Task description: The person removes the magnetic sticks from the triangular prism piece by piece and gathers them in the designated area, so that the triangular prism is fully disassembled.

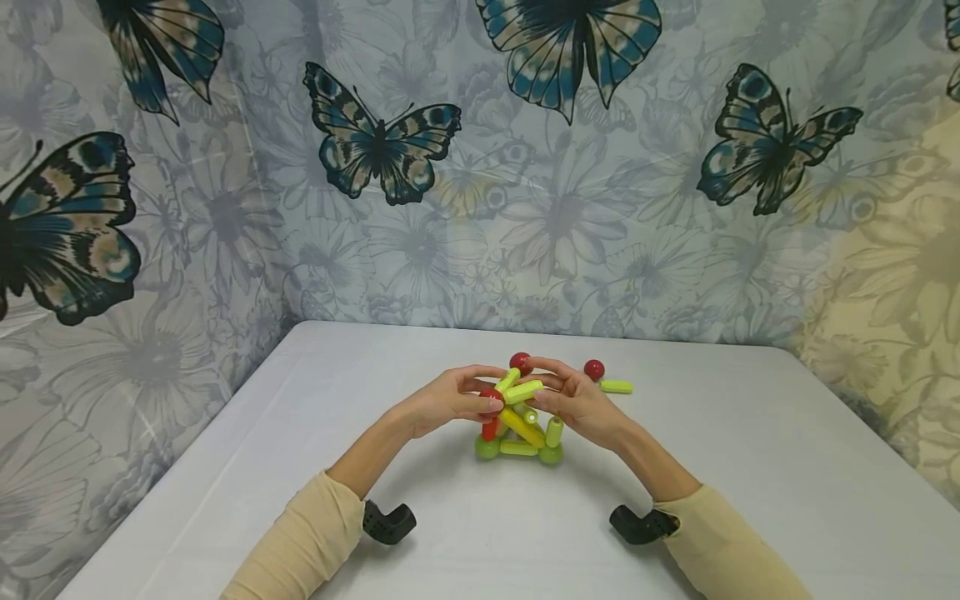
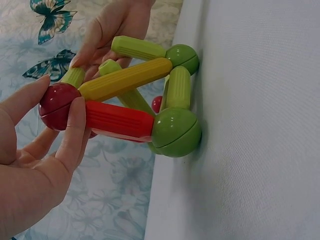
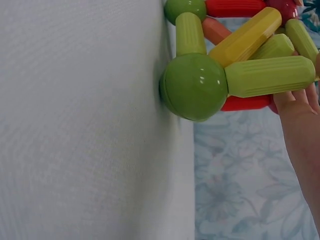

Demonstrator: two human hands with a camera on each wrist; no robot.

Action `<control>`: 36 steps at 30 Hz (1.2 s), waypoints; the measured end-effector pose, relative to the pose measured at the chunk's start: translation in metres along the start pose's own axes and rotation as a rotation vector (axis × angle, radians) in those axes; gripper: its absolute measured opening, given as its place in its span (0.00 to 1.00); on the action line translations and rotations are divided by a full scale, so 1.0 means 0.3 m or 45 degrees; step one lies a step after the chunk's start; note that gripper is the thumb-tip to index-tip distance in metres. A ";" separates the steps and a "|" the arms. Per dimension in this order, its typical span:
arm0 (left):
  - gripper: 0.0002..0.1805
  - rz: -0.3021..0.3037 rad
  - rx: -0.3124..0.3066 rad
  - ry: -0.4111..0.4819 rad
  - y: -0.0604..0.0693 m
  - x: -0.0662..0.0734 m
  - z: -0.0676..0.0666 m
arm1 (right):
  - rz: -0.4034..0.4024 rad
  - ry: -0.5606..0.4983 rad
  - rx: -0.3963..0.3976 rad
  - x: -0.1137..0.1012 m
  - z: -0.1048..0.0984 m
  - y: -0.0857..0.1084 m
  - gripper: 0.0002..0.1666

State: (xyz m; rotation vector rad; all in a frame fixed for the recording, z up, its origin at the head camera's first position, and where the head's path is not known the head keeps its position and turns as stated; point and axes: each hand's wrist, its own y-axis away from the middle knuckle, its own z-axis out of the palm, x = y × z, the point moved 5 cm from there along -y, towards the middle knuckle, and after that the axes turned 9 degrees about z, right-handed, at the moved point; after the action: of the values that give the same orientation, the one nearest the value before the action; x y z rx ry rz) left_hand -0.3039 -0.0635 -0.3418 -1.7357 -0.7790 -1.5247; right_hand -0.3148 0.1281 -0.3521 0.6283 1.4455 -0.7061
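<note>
A magnetic-style frame of balls and rods stands on the table, with green balls at its base. My left hand pinches a red ball at an upper corner between thumb and fingers. From that ball a red rod runs down to one green ball, and a yellow rod slants to another. My right hand pinches the outer end of a light green rod that meets the red ball. Another light green rod rises from a base ball, its upper end unattached.
Behind the right hand, a loose red ball lies beside a light green rod on the white table. Another red ball shows at the frame's far side. A butterfly-patterned wall covering stands behind the table.
</note>
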 end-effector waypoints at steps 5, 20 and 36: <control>0.28 -0.008 0.004 -0.021 -0.001 0.004 0.004 | -0.046 0.010 0.012 -0.003 -0.013 0.005 0.28; 0.29 -0.035 0.015 -0.037 -0.017 0.001 -0.001 | -0.168 -0.399 0.348 -0.081 -0.143 0.067 0.11; 0.29 -0.031 0.007 -0.045 0.005 -0.001 -0.011 | 0.213 -0.194 0.687 0.028 -0.230 0.093 0.33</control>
State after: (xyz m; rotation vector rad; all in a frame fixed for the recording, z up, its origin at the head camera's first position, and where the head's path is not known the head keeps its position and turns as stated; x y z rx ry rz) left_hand -0.3046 -0.0670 -0.3419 -1.7594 -0.8235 -1.5103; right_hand -0.3391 0.1980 -0.3641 1.0724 1.0452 -0.9966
